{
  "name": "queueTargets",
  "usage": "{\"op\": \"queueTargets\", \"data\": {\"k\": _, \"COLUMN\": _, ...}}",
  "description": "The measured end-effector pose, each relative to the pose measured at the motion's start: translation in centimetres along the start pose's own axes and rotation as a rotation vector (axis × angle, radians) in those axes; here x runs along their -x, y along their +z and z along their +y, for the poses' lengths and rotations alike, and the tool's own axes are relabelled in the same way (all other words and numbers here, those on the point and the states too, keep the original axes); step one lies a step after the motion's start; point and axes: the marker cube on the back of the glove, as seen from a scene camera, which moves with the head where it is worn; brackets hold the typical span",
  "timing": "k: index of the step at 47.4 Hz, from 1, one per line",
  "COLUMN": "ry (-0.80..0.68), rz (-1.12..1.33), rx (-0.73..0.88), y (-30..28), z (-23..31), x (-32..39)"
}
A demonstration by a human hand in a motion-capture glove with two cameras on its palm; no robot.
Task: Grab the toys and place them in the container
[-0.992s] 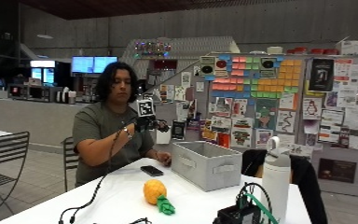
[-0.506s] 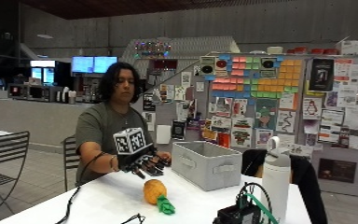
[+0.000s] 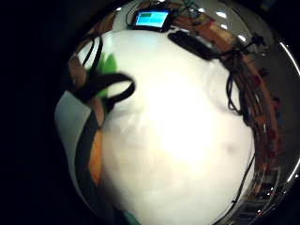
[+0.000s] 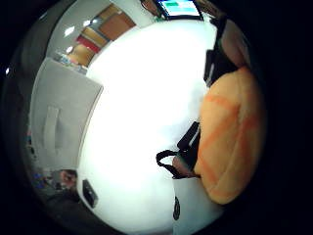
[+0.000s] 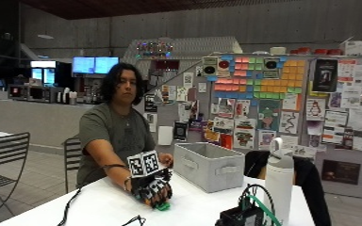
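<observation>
1. In the outside view the gloved right hand [image 5: 152, 188] covered nearly all of the orange toy [image 4: 230, 142]; only its green leaves [image 5: 163, 206] peeked out at the hand's 5 o'clock.
2. The fingers' curl round the toy was hard to judge, though they probably wrapped it.
3. The grey container [image 5: 209, 165] hid its own inside.
4. The device [image 5: 247, 214] at the table's near edge was cut off.

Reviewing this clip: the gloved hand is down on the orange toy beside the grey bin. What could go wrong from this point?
1. The right hand covers the orange toy, but the views don't settle whether the fingers have closed round it, so it might slip on lifting.
2. Only the toy's green end shows past the glove; it could snag or drag.
3. The container stands apart across the table, so the toy may hit its rim.
</observation>
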Motion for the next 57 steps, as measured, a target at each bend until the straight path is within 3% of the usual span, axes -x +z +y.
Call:
{"op": "queueTargets", "data": {"k": 11, "ry": -0.026, "rz": -0.089, "rx": -0.163, "y": -4.0, "z": 3.7, "x": 2.6}}
{"op": "queueTargets", "data": {"k": 20, "ry": -0.201, "rz": -0.318, "rx": -0.403, "y": -16.0, "z": 7.5, "x": 11.6}}
{"op": "queueTargets", "data": {"k": 26, "ry": -0.401, "rz": -0.488, "rx": -0.440, "y": -24.3, "z": 9.7, "x": 19.9}}
{"op": "queueTargets", "data": {"k": 31, "ry": -0.474, "rz": -0.581, "rx": -0.430, "y": -28.8, "z": 8.4, "x": 26.0}}
{"op": "queueTargets", "data": {"k": 36, "ry": -0.547, "rz": -0.457, "rx": -0.455, "y": -28.9, "z": 4.8, "x": 29.5}}
{"op": "queueTargets", "data": {"k": 41, "ry": -0.606, "rz": -0.364, "rx": -0.405, "y": -26.9, "z": 0.5, "x": 31.4}}
{"op": "queueTargets", "data": {"k": 46, "ry": -0.436, "rz": -0.630, "rx": -0.237, "y": -26.0, "z": -1.9, "x": 34.5}}
{"op": "queueTargets", "data": {"k": 52, "ry": -0.383, "rz": -0.631, "rx": 0.017, "y": -22.4, "z": -4.6, "x": 35.1}}
{"op": "queueTargets", "data": {"k": 57, "ry": -0.373, "rz": -0.638, "rx": 0.049, "y": -21.0, "z": -4.7, "x": 35.1}}
